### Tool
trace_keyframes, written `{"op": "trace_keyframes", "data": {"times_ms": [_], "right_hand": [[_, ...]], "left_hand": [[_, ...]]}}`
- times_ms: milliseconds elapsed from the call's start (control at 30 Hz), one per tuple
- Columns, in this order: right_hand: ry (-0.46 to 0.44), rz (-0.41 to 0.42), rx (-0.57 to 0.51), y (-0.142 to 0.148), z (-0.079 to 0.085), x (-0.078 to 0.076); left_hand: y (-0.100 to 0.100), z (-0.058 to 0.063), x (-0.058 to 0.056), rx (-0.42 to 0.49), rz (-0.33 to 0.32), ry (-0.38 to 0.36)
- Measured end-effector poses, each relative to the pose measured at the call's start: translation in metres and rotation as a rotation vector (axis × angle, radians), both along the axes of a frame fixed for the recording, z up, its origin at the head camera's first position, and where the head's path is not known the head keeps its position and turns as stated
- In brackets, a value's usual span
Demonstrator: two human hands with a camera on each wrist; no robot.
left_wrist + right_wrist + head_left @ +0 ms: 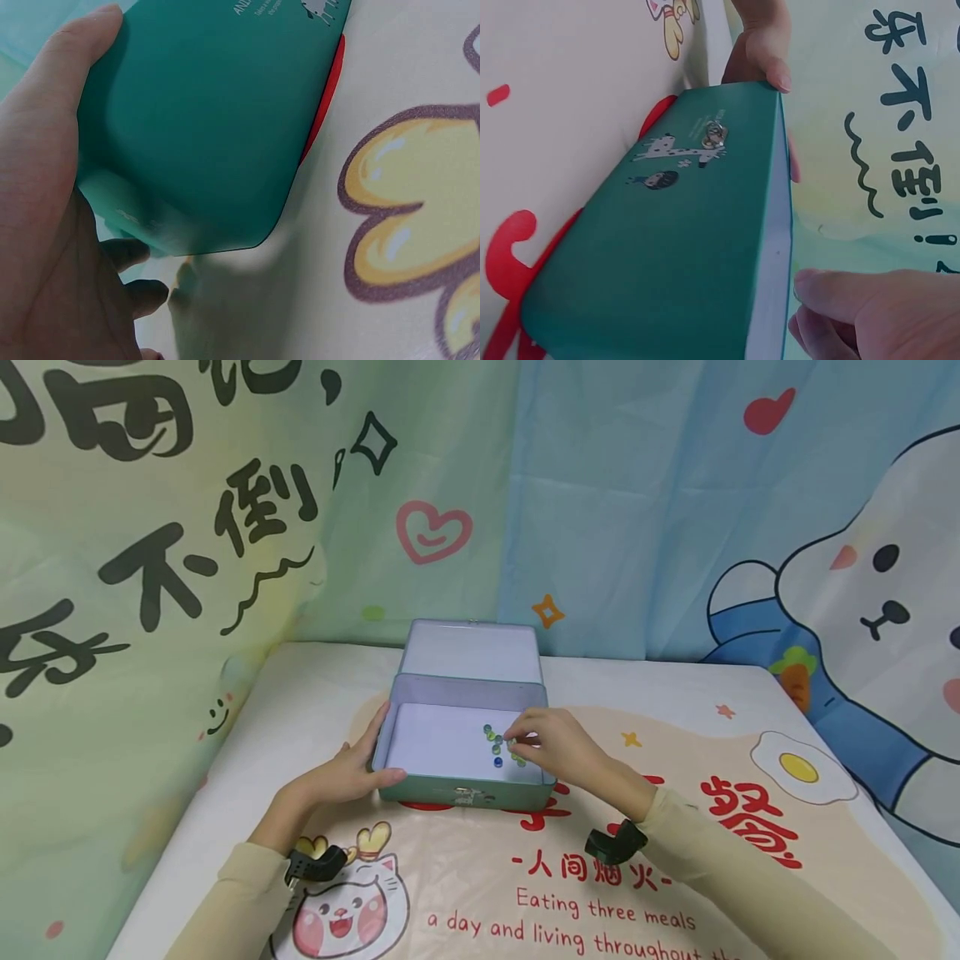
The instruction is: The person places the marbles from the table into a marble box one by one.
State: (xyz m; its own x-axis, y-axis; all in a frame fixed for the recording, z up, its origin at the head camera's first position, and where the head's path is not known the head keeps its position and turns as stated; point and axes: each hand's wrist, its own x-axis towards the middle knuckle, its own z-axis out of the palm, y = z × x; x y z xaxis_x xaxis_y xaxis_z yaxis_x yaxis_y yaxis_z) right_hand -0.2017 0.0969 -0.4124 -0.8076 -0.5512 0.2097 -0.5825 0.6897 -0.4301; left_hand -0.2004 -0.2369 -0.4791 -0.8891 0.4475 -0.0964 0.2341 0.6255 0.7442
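Observation:
A green hinged tin box (427, 791) stands on the table with its lid (471, 650) tipped back. Several small glass marbles, green and blue, lie on its pale floor toward the right; one dark blue marble (498, 762) is nearest the front. My left hand (347, 770) holds the box at its front left corner, thumb over the front rim, fingers along the left side. Over the right part of the box, my right hand (562, 747) pinches a small marble between thumb and forefinger, mostly hidden by the fingertips. The right wrist view shows these fingers (829, 296) just beyond the box rim.
A printed tablecloth (465, 877) with red lettering and cartoon pictures covers the table. Behind it hangs a patterned curtain (600, 510). Dark straps with wrist devices sit on both wrists, and the hinged lid rises at the back of the box.

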Motion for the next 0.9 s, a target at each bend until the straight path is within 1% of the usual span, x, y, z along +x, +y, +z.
{"op": "trace_keyframes", "data": {"times_ms": [200, 367, 467, 733, 900], "right_hand": [[-0.015, 0.062, 0.01, -0.006, 0.003, -0.01], [-0.009, 0.088, 0.04, -0.009, 0.002, -0.018], [-0.022, 0.1, 0.044, -0.01, 0.001, -0.023], [-0.045, 0.178, 0.031, -0.013, 0.001, -0.037], [-0.078, 0.209, 0.023, -0.014, 0.001, -0.046]], "left_hand": [[0.0, 0.0, 0.0, -0.001, 0.002, -0.002], [0.0, 0.0, 0.0, -0.001, 0.0, 0.001], [0.0, 0.001, 0.0, 0.005, 0.0, -0.001], [0.0, 0.001, 0.0, 0.006, -0.005, -0.002], [0.0, 0.0, 0.0, 0.002, -0.006, 0.003]]}}
